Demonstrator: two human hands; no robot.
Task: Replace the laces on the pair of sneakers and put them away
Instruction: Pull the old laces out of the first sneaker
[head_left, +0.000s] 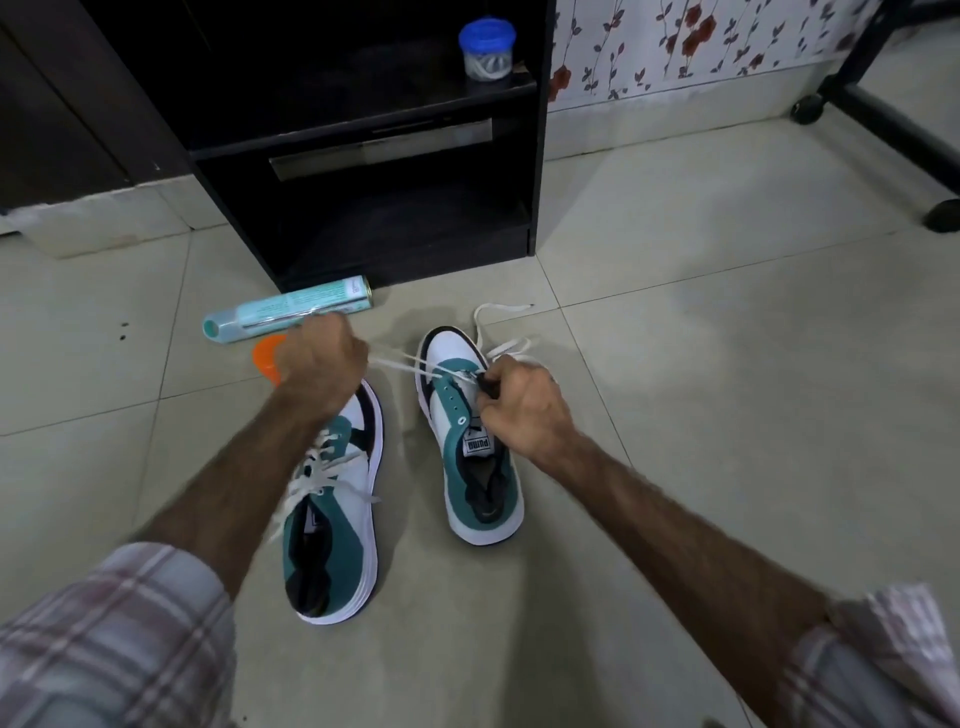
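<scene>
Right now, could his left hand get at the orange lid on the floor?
Probably yes, but not freely. The left hand hovers right over the orange lid, nothing between them. It is gripping the lace, though, so it would have to let go first.

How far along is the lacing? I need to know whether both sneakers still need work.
Done, it seems: the left sneaker is laced, its ends loose and untied. In hand: the right sneaker, where the left hand pulls the white lace taut and the right hand grips by the lowest eyelets; the upper eyelets are empty. Left: finish lacing, then put both away, perhaps in the black shelf unit.
</scene>
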